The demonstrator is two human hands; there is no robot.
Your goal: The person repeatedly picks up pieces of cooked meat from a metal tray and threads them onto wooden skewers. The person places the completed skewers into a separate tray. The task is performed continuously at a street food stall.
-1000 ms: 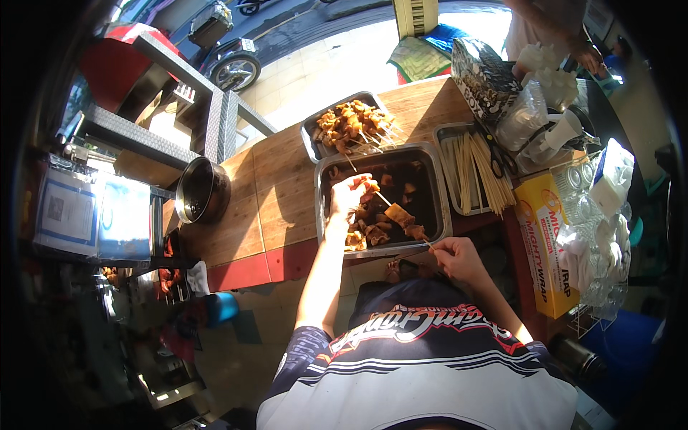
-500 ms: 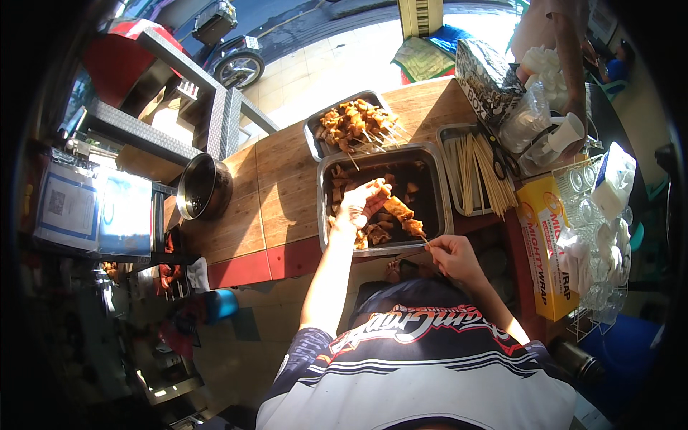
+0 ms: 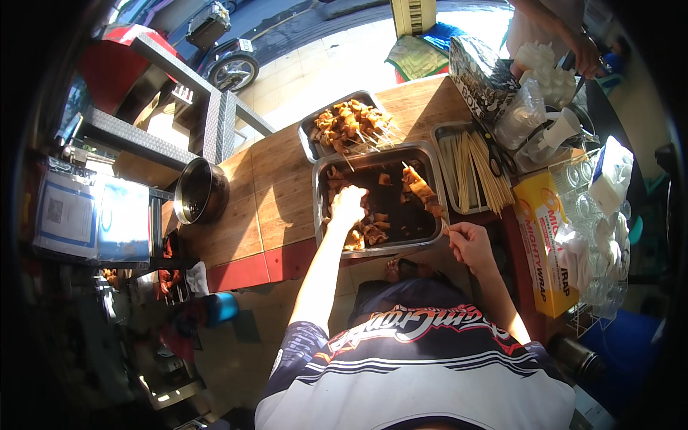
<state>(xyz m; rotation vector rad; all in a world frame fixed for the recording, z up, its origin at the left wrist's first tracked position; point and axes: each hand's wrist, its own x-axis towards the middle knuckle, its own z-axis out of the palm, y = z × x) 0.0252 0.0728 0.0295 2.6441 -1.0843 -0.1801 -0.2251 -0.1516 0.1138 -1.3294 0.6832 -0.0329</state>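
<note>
One meat skewer in the right fingers, left fingers (grip unclear) over meat pieces.

The person wears a short-sleeved jersey, white toward the neck, navy lower down, with narrow stripes, red-edged white lettering and patterned navy sleeves; the hands are bare.

Wood-top table w/ red front edge, part hard sun, part shadow. Beyond it, pale tiled floor glares nearly white; st. behind that, darker, w/ motorcycle wheel at its nr. side. Yellowish post past table's far edge. Lt. side: grey textured-metal frame. Rt. side mostly dim.
</note>
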